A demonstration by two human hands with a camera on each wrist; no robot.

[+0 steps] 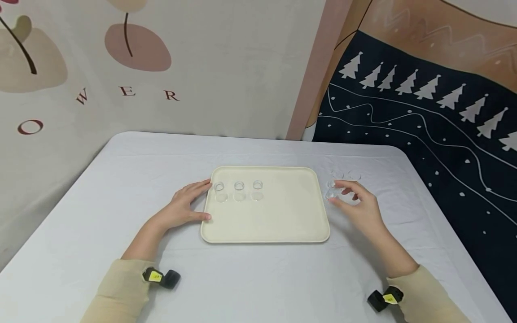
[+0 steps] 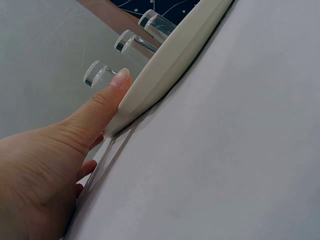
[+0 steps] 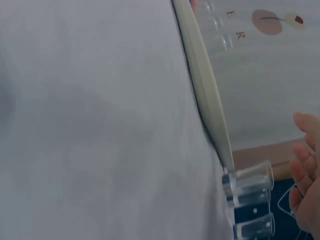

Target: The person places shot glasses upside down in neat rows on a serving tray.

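Observation:
A cream tray (image 1: 282, 220) lies on the white-covered table. Three small clear glasses (image 1: 239, 190) stand in a row on its left part, narrow thick ends up. My left hand (image 1: 183, 206) rests against the tray's left edge, its thumb (image 2: 102, 102) lying along the rim beside the nearest glass. To the tray's right, my right hand (image 1: 359, 206) is held around a clear glass (image 1: 332, 192), thumb and fingers spread. In the right wrist view, three upright glasses (image 3: 250, 180) stand wide mouths up, and the fingers hang above them with a gap.
Behind the right hand's glass, two more clear glasses (image 1: 354, 175) stand on the white tablecloth (image 1: 258, 278). A pale printed cloth (image 1: 226, 67) hangs behind the table, and a dark tree-patterned cloth (image 1: 424, 121) hangs at the right.

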